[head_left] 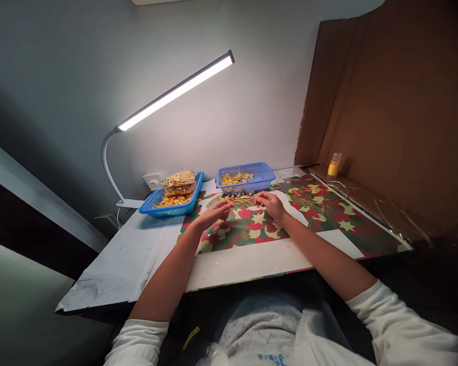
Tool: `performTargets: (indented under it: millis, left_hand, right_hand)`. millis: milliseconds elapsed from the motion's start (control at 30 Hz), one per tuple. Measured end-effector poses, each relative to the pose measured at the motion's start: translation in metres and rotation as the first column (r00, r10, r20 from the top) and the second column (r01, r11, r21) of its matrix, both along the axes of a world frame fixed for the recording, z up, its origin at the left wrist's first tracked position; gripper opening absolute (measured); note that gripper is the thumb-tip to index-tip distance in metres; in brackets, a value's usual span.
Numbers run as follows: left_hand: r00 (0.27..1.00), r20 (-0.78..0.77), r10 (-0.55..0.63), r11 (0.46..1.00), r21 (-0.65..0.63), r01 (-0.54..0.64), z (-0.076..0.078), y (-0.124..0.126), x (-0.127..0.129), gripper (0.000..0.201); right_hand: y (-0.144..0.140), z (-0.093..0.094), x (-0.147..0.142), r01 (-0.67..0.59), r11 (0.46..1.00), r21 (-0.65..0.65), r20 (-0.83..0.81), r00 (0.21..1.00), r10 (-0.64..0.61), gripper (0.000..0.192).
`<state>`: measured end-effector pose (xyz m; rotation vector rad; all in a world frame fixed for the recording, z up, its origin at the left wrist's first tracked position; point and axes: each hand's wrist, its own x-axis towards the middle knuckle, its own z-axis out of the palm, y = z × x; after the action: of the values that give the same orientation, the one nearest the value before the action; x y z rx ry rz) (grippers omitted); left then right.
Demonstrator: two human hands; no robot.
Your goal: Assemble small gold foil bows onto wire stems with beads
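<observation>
My left hand [216, 213] is over the patterned mat with its fingertips pressed together. What it pinches, if anything, is too small to make out. A short way to the right, my right hand [270, 205] is also closed in a pinch, and its contents cannot be told either. Thin yellow-gold strands [241, 202] lie on the mat between the two hands. Just behind them is a row of small silvery round pieces [237, 194], perhaps bells. Yellow bows [234, 178] lie in a blue-violet basket [265, 179] beyond the hands.
A blue basket [147, 209] at the left holds yellow bows and a filled clear bag [179, 180]. A lit lamp [175, 91] arches above. More gold strands [313, 195] lie at the right. A small yellow-filled bottle [333, 166] stands beside a cardboard panel [385, 117].
</observation>
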<state>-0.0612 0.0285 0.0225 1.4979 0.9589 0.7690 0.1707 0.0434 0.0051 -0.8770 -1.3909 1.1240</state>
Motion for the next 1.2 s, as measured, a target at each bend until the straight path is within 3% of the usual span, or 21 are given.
performTargets:
  millis: [167, 233, 333, 433, 533, 633, 800, 933, 1033, 1100, 1200]
  left_hand:
    - [0.994, -0.11, 0.028, 0.997, 0.07, -0.02, -0.005, 0.009, -0.012, 0.042]
    - [0.985, -0.136, 0.107, 0.988, 0.13, -0.089, -0.005, 0.011, -0.013, 0.042]
    - [0.954, -0.118, 0.276, 0.932, 0.274, -0.236, -0.003, 0.009, -0.004, 0.035]
    - [0.956, -0.014, 0.292, 0.892, 0.364, -0.267, -0.001, -0.001, 0.019, 0.029]
    - [0.99, 0.123, 0.073, 0.952, 0.287, -0.106, -0.002, -0.015, 0.046, 0.042]
    - [0.986, 0.147, -0.074, 0.989, 0.141, 0.053, -0.006, -0.021, 0.059, 0.03]
    - [0.91, 0.391, 0.14, 0.99, -0.083, -0.116, -0.003, -0.01, 0.039, 0.03]
    - [0.749, 0.597, 0.287, 0.958, -0.162, -0.238, 0.009, -0.002, 0.022, 0.029]
    - [0.641, 0.705, 0.304, 0.945, -0.137, -0.297, 0.015, -0.005, 0.02, 0.027]
    - [0.627, 0.726, 0.282, 0.952, -0.133, -0.274, 0.017, -0.009, 0.021, 0.025]
    - [0.67, 0.671, 0.317, 0.946, -0.169, -0.277, 0.019, -0.014, 0.022, 0.024]
  right_hand:
    - [0.011, 0.001, 0.021, 0.119, 0.983, -0.137, -0.12, 0.983, -0.136, 0.024]
    - [0.012, 0.001, 0.026, 0.133, 0.981, -0.14, -0.118, 0.982, -0.15, 0.024]
    - [0.007, 0.006, 0.026, 0.078, 0.989, -0.124, -0.089, 0.992, -0.089, 0.022]
    - [-0.005, 0.016, 0.021, -0.043, 0.998, -0.039, -0.046, 0.998, 0.041, 0.02]
    - [-0.018, 0.024, 0.016, -0.157, 0.983, 0.093, 0.04, 0.987, 0.153, 0.02]
    - [-0.02, 0.024, 0.014, -0.186, 0.97, 0.154, 0.12, 0.978, 0.169, 0.022]
    - [-0.005, 0.008, 0.016, -0.063, 0.985, 0.161, 0.198, 0.98, 0.03, 0.022]
    - [-0.004, -0.002, 0.013, -0.053, 0.973, 0.223, 0.378, 0.925, -0.036, 0.02]
    - [-0.011, -0.005, 0.008, -0.117, 0.944, 0.307, 0.521, 0.851, -0.064, 0.016]
    - [-0.016, -0.006, 0.004, -0.204, 0.916, 0.346, 0.586, 0.809, -0.042, 0.015]
    - [-0.023, -0.01, -0.003, -0.318, 0.876, 0.363, 0.659, 0.752, 0.0, 0.018]
